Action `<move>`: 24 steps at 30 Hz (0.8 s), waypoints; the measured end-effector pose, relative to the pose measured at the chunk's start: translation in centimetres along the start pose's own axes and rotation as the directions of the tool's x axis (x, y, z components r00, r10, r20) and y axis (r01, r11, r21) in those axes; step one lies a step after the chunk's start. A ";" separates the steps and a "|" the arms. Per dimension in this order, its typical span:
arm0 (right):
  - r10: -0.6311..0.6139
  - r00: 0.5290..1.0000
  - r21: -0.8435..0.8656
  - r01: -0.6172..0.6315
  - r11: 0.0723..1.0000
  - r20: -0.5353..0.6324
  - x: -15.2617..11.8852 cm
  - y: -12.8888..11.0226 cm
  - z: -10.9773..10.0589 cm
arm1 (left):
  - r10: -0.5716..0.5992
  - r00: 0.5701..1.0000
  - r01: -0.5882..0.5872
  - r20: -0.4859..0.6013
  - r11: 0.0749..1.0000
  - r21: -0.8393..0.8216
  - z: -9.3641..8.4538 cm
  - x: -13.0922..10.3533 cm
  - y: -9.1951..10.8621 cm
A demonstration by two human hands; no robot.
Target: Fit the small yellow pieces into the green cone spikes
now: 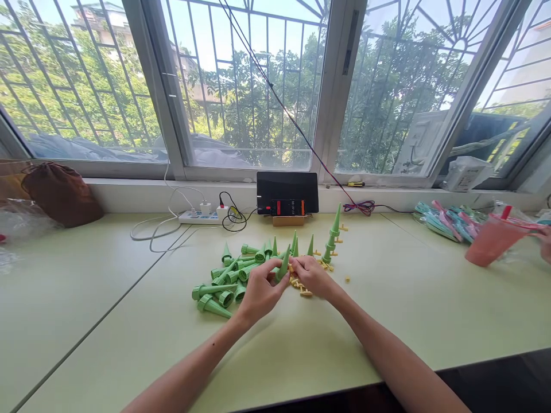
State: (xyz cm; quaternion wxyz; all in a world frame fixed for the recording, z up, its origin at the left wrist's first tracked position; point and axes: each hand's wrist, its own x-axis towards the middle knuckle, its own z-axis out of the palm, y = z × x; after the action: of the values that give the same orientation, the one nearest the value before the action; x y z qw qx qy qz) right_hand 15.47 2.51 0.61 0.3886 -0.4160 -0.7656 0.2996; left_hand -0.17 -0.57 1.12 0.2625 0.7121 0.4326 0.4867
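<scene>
My left hand (262, 289) is closed around a green plastic watering spike (283, 264), its point upward. Against the side of that spike, my right hand (312, 275) pinches a small yellow valve piece, mostly hidden by the fingertips. Loose yellow T-shaped valves (306, 293) lie just below and beside the right hand. Left of my hands is a pile of green spikes (210, 306), some on their sides with open collars showing. Behind the right hand rises a stack of nested spikes (330, 241) with yellow valves sticking out sideways.
A phone (289, 207) leans before a dark tablet (287, 184) at the windowsill. A power strip (198, 217) with cables lies back left, near a brown drawstring bag (64, 194). At right, another person's hand (546, 244) touches a pink cup (493, 241) near wrapped packets (439, 221).
</scene>
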 end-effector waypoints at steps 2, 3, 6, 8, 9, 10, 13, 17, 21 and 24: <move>0.010 1.000 0.004 -0.010 1.000 0.011 0.0 0.0 0.0 | 0.045 0.999 -0.045 -0.001 0.997 0.062 0.0 0.0 -0.2; 0.017 1.000 0.006 -0.017 1.000 0.016 0.0 0.0 0.0 | 0.065 0.998 -0.065 0.003 0.994 0.092 0.0 0.0 -0.3; 0.031 0.999 0.004 -0.032 0.999 0.029 0.0 0.0 0.0 | 0.110 0.994 -0.112 0.023 0.980 0.162 0.0 -0.1 -0.5; 0.034 0.999 -0.002 -0.034 0.999 0.034 0.0 0.0 0.0 | 0.127 0.991 -0.132 0.039 0.972 0.197 -0.1 -0.1 -0.6; 0.035 0.999 -0.005 -0.035 0.999 0.035 0.0 0.0 -0.1 | 0.133 0.990 -0.140 0.046 0.968 0.210 -0.1 -0.1 -0.6; 0.034 0.999 -0.008 -0.034 0.999 0.034 0.0 0.0 -0.1 | 0.139 0.989 -0.147 0.051 0.964 0.222 -0.1 -0.1 -0.6; 0.031 0.999 -0.005 -0.031 0.999 0.037 0.1 0.0 -0.1 | 0.149 0.987 -0.160 0.060 0.955 0.248 -0.1 -0.1 -0.6; 0.044 0.999 0.002 -0.044 0.999 0.033 0.1 0.1 0.0 | 0.149 0.988 -0.156 0.046 0.962 0.223 0.0 -0.1 -0.6; 0.027 0.999 -0.002 -0.027 1.000 -0.022 0.2 0.1 0.3 | 0.097 0.995 -0.094 -0.019 0.989 0.114 0.1 0.0 -0.4; 0.008 0.987 -0.031 -0.013 0.999 -0.160 0.2 0.1 0.4 | 0.034 0.997 -0.029 -0.068 0.997 0.071 0.1 0.1 -0.2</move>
State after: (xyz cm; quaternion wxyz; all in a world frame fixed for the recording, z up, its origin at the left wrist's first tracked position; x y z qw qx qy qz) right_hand 15.07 2.65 0.37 0.4405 -0.4489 -0.7344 0.2552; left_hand -0.14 -0.37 0.94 0.2145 0.7105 0.4469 0.4995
